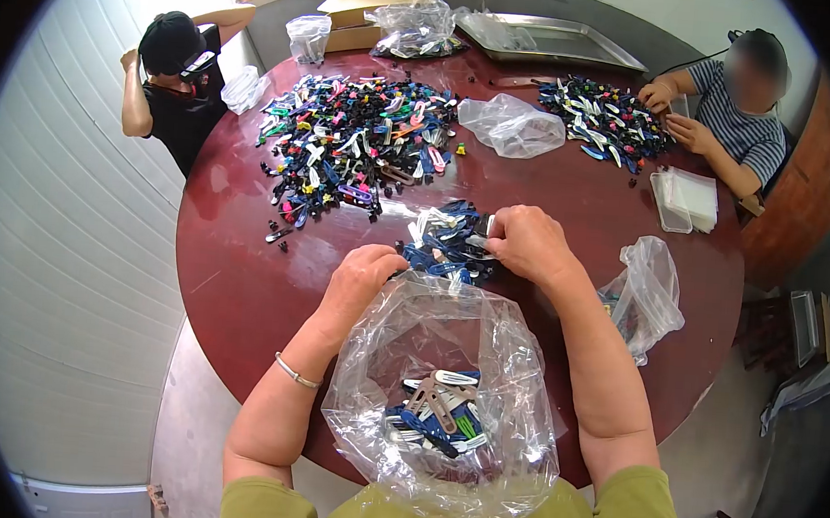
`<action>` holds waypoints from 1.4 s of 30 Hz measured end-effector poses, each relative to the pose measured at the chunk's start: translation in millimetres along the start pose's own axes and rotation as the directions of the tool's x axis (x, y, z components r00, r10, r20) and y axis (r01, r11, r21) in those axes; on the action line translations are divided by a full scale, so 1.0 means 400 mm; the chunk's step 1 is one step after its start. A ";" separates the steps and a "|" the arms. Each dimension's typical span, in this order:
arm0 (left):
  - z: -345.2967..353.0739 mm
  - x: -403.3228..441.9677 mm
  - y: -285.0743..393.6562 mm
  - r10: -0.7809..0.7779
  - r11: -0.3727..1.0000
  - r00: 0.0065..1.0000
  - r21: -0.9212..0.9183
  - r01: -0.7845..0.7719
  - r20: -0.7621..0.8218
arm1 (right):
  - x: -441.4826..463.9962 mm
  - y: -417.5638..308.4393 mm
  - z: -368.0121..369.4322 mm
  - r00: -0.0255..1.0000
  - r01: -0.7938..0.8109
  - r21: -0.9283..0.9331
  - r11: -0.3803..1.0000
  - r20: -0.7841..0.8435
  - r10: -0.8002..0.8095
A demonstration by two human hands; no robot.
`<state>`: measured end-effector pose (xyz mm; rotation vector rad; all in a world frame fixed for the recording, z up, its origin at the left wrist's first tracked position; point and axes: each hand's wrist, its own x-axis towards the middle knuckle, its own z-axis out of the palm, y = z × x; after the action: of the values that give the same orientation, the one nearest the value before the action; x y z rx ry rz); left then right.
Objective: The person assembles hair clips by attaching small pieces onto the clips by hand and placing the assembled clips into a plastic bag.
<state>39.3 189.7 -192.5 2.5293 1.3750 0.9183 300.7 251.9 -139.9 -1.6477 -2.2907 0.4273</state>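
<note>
Round table [240, 280], dark red, glossy, its rim ringed with work. At the near edge: one clear plastic bag [529, 411], mouth wide, with loose hair clips [438, 410] lying in it, mostly navy and white, some brown, one green. Just beyond its mouth, toward the table's middle: a small heap of hair clips [446, 232], navy, white and black. At that heap's left side: left hand [361, 279], fingers bent and partly closed, tips at the near clips; whether it grips one I cannot tell. At its right side: right hand [530, 243], fingers curled, thumb and fingertips close together against the clips; its hold is likewise unclear. Toward the far left edge: a large mixed pile [361, 140], many colours. Toward the far right edge: a second pile [603, 123], where a person in a striped top [756, 129] has both hands. Between these two piles: a crumpled bag [511, 126]. By the right edge: a stack of clear sleeves [693, 201] and a filled bag [653, 295]. At the far edge: a metal tray [579, 44]. Beside the left edge: a person in a dark cap [177, 79], arms raised.
</note>
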 end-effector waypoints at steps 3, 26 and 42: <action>-0.003 0.002 0.009 -0.011 1.000 1.000 0.016 0.011 -0.007 | -0.008 -0.008 -0.023 0.996 0.036 0.113 0.993 -0.084 -0.026; -0.022 0.009 0.006 -0.310 0.911 0.936 -0.335 0.242 -0.168 | -0.008 -0.005 0.008 0.996 0.030 -0.114 0.993 -0.082 -0.040; -0.056 0.024 0.057 -0.644 0.322 0.757 -0.856 0.404 0.115 | -0.104 -0.126 -0.174 0.968 0.237 0.743 0.626 -0.126 -0.217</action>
<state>47.2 180.1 -161.2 1.1078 1.2091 1.3270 297.6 202.3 -58.5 -0.9078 -1.8394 1.1089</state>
